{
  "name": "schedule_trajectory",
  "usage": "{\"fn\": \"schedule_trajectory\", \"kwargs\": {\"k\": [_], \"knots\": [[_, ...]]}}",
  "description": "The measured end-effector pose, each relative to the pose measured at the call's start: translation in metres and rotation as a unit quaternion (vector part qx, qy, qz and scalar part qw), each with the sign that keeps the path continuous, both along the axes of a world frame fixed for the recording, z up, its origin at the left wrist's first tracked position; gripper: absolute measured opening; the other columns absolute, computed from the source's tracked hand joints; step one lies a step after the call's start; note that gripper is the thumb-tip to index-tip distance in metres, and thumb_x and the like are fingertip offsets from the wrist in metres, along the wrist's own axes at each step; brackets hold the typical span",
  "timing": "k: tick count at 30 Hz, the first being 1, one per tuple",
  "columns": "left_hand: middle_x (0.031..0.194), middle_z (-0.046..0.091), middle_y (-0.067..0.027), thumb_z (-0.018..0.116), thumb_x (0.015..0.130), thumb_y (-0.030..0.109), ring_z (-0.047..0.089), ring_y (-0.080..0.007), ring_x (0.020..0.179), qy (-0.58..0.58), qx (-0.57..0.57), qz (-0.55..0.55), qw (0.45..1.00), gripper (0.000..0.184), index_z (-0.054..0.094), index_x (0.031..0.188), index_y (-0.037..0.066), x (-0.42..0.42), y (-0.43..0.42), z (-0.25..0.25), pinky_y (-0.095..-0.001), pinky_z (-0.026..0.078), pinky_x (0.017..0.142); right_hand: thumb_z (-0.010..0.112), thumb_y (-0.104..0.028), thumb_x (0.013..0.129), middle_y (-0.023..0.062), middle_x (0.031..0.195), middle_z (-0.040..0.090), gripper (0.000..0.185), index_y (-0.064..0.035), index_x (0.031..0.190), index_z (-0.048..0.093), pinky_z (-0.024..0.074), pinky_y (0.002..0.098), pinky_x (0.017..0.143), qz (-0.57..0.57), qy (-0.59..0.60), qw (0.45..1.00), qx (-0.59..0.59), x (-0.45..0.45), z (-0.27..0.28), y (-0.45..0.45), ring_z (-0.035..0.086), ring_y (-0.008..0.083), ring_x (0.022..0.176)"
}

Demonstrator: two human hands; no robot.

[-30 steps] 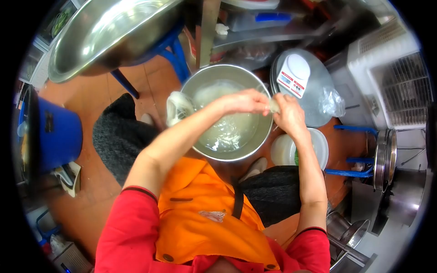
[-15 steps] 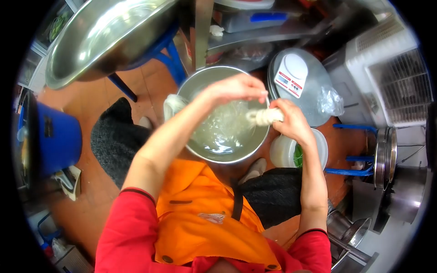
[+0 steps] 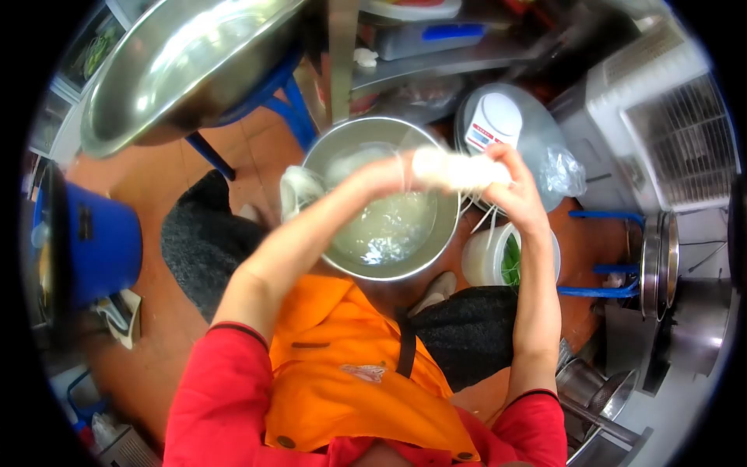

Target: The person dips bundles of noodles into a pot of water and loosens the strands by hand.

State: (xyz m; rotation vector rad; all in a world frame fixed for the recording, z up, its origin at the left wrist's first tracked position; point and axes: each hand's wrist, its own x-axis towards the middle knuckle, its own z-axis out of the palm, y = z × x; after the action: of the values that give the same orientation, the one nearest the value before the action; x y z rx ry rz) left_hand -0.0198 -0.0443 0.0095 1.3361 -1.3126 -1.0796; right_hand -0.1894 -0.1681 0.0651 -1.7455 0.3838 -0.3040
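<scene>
My right hand (image 3: 518, 187) is closed around one end of a white, stringy bundle (image 3: 459, 170), which looks like coiled cord. Thin loose white ends hang beneath it near the right hand. At the bundle's other end is my left hand (image 3: 395, 174), its fingers hidden or smeared by motion, so its grip cannot be made out. Both hands are above the right side of a large metal pot (image 3: 366, 268) holding rippling, cloudy liquid. A whitish cloth or bag (image 3: 299, 189) lies over the pot's left rim.
Right of the pot, a white kitchen scale (image 3: 496, 118) and a crumpled plastic bag (image 3: 562, 171) rest on a round grey lid (image 3: 535, 128). A white tub (image 3: 476, 259) with green leaves stands below. A big steel basin (image 3: 167, 86) sits on a blue stool (image 3: 292, 109).
The bundle has moved up and now spans between both hands, blurred. My left hand has come down to its left end. Loose ends now hang below the right hand.
</scene>
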Motion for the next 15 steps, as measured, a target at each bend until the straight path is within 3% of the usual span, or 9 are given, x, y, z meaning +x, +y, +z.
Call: {"fn": "schedule_trajectory", "kwargs": {"k": [3, 5, 7, 9, 10, 11, 13, 14, 15], "knots": [[0.082, 0.066, 0.0007, 0.059, 0.090, 0.027, 0.055, -0.0073, 0.075, 0.079, 0.088, -0.079, 0.990, 0.020, 0.070, 0.088, 0.010, -0.002, -0.001, -0.035, -0.0269, 0.046, 0.067, 0.058, -0.008, 0.069, 0.0051, 0.085, 0.057, 0.030, -0.0051, 0.098, 0.054, 0.0458, 0.0268, 0.071, -0.070, 0.079, 0.972, -0.210, -0.001, -0.027, -0.023, 0.056, 0.0118, 0.080], [0.086, 0.067, 0.0019, 0.059, 0.092, 0.027, 0.055, -0.0041, 0.072, 0.006, 0.084, -0.042, 0.996, 0.023, 0.069, 0.097, 0.007, 0.018, 0.003, -0.024, -0.0191, 0.043, 0.062, 0.059, -0.008, 0.068, 0.0090, 0.083, 0.056, 0.028, -0.0054, 0.096, 0.055, 0.0454, 0.0284, 0.072, -0.010, 0.133, 0.934, -0.332, -0.003, -0.028, -0.007, 0.057, 0.0146, 0.079], [0.086, 0.067, 0.0000, 0.061, 0.090, 0.022, 0.056, -0.0047, 0.071, 0.107, 0.062, -0.023, 0.992, 0.020, 0.068, 0.098, 0.005, 0.025, 0.006, -0.032, -0.0183, 0.044, 0.060, 0.059, -0.007, 0.068, 0.0049, 0.084, 0.056, 0.027, -0.0054, 0.095, 0.055, 0.0446, 0.0273, 0.074, 0.081, 0.164, 0.970, -0.158, -0.002, -0.013, 0.003, 0.056, 0.0136, 0.083], [0.088, 0.067, -0.0020, 0.062, 0.089, 0.018, 0.057, -0.0057, 0.071, 0.260, 0.085, -0.007, 0.962, 0.020, 0.066, 0.101, 0.003, 0.012, 0.008, -0.036, -0.0190, 0.046, 0.060, 0.059, -0.007, 0.069, 0.0002, 0.090, 0.055, 0.030, -0.0056, 0.099, 0.053, 0.0439, 0.0244, 0.074, 0.114, 0.033, 0.993, 0.011, -0.003, -0.025, -0.007, 0.055, 0.0104, 0.085], [0.088, 0.066, -0.0043, 0.061, 0.088, 0.011, 0.057, -0.0076, 0.070, 0.373, 0.084, 0.038, 0.923, 0.021, 0.063, 0.106, 0.001, -0.001, 0.011, -0.025, -0.0204, 0.046, 0.058, 0.059, -0.007, 0.071, -0.0005, 0.093, 0.055, 0.031, -0.0055, 0.101, 0.052, 0.0431, 0.0228, 0.074, 0.075, 0.004, 0.996, 0.052, 0.001, -0.022, -0.009, 0.053, 0.0090, 0.087], [0.084, 0.064, -0.0034, 0.057, 0.091, 0.015, 0.058, -0.0084, 0.067, 0.452, 0.033, 0.043, 0.890, 0.026, 0.057, 0.111, -0.003, -0.012, 0.016, -0.012, -0.0204, 0.047, 0.058, 0.059, -0.007, 0.072, -0.0012, 0.096, 0.054, 0.032, -0.0054, 0.104, 0.051, 0.0424, 0.0213, 0.074, 0.035, -0.024, 0.995, 0.092, 0.004, -0.018, -0.010, 0.052, 0.0076, 0.088], [0.074, 0.056, 0.0004, 0.052, 0.094, 0.015, 0.045, -0.0061, 0.054, 0.525, 0.017, 0.027, 0.850, 0.019, 0.054, 0.106, 0.000, -0.017, 0.005, -0.043, -0.0205, 0.038, 0.048, 0.058, -0.006, 0.073, 0.0008, 0.095, 0.055, 0.034, -0.0060, 0.106, 0.049, 0.0433, 0.0219, 0.074, -0.051, -0.036, 0.997, 0.054, 0.008, -0.025, -0.008, 0.052, 0.0076, 0.086], [0.068, 0.048, 0.0017, 0.049, 0.096, 0.018, 0.031, -0.0046, 0.048, 0.513, 0.066, 0.128, 0.846, 0.014, 0.053, 0.100, 0.004, -0.028, -0.001, -0.046, -0.0210, 0.029, 0.044, 0.058, -0.005, 0.073, 0.0010, 0.095, 0.055, 0.034, -0.0063, 0.106, 0.049, 0.0437, 0.0223, 0.075, -0.077, -0.033, 0.996, 0.006, 0.011, -0.030, -0.006, 0.052, 0.0077, 0.086], [0.072, 0.053, 0.0001, 0.053, 0.094, 0.015, 0.038, -0.0060, 0.052, 0.530, 0.043, 0.123, 0.838, 0.016, 0.053, 0.106, 0.004, -0.030, -0.004, -0.049, -0.0205, 0.031, 0.047, 0.058, -0.005, 0.074, 0.0012, 0.096, 0.055, 0.034, -0.0065, 0.106, 0.049, 0.0441, 0.0228, 0.075, -0.102, -0.030, 0.994, -0.041, 0.015, -0.038, -0.006, 0.052, 0.0079, 0.086]]}}
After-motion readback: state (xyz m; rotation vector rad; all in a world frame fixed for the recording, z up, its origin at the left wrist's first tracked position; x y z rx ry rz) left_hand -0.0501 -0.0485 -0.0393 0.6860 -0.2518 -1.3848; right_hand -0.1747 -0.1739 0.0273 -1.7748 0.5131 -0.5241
